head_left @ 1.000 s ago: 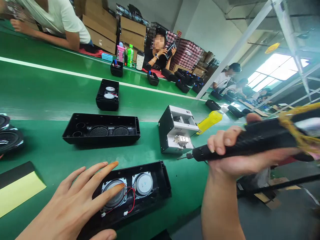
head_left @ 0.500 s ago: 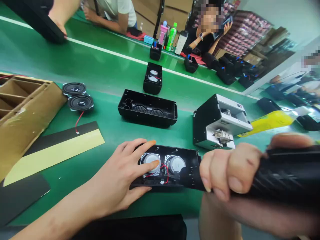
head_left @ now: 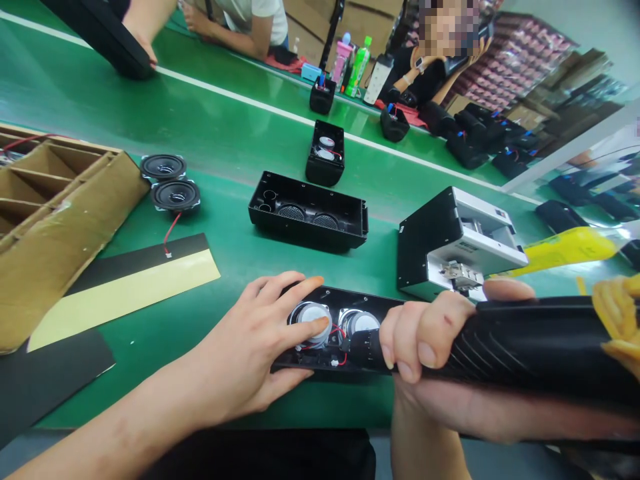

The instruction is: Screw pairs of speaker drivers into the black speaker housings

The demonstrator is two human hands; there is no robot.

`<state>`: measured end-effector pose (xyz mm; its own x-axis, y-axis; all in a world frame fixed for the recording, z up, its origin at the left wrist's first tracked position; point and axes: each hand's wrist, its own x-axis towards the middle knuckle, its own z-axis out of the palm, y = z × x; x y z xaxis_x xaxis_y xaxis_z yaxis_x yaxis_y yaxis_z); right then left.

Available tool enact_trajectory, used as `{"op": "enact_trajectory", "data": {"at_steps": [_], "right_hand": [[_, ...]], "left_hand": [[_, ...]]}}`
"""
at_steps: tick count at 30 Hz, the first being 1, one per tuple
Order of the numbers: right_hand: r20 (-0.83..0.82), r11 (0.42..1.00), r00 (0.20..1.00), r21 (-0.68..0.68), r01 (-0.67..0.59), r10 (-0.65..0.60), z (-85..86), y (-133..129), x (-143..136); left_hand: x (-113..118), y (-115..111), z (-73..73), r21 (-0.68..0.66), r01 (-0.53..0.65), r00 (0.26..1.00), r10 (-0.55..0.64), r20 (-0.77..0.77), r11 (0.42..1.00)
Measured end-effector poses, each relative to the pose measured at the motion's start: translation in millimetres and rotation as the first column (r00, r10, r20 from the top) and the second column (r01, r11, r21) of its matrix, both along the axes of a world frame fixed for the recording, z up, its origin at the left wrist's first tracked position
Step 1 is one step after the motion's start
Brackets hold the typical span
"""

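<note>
My left hand spans a black speaker housing near the table's front edge, thumb at its near side and fingers over the far side. One finger rests on the left speaker driver; a second speaker driver sits beside it. Red wires with a small white plug lie inside. My right hand is wrapped round a black electric screwdriver, held nearly level. Its front end is over the right driver and the housing's right part; whether its tip touches a screw is hard to see.
Behind stands an open speaker housing, with another housing farther back. A screw feeder is at right. Two loose drivers, black and yellow strips and a divided cardboard box are left. Co-workers sit across the green table.
The screwdriver in my right hand has moved left over the housing, its front end now by the right driver. My left hand stays on the housing. The whole view has shifted slightly.
</note>
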<state>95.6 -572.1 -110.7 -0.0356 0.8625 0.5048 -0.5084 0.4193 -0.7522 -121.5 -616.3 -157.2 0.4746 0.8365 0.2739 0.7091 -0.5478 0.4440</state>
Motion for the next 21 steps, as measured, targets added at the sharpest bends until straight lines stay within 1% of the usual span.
{"op": "enact_trajectory", "data": {"at_steps": [5,12,16,21], "right_hand": [[-0.004,1.000,1.000,0.010,0.000,0.000,-4.9,-1.4,2.8],[-0.005,1.000,1.000,0.007,-0.028,0.028,-4.0,-0.6,2.6],[0.029,0.999,0.999,0.015,-0.031,0.030,-6.1,-1.2,1.7],[0.075,0.995,0.996,0.073,-0.061,0.056,-8.6,-4.8,0.3]], "left_hand": [[0.9,-0.8,0.8,0.001,0.003,1.000,-0.003,0.001,1.000],[1.8,0.0,-0.4,0.022,0.006,1.000,-0.006,0.020,1.000],[3.0,-0.3,0.0,0.027,-0.005,1.000,0.005,0.027,1.000],[3.3,-0.8,1.3,0.015,-0.017,1.000,0.016,0.023,1.000]]}}
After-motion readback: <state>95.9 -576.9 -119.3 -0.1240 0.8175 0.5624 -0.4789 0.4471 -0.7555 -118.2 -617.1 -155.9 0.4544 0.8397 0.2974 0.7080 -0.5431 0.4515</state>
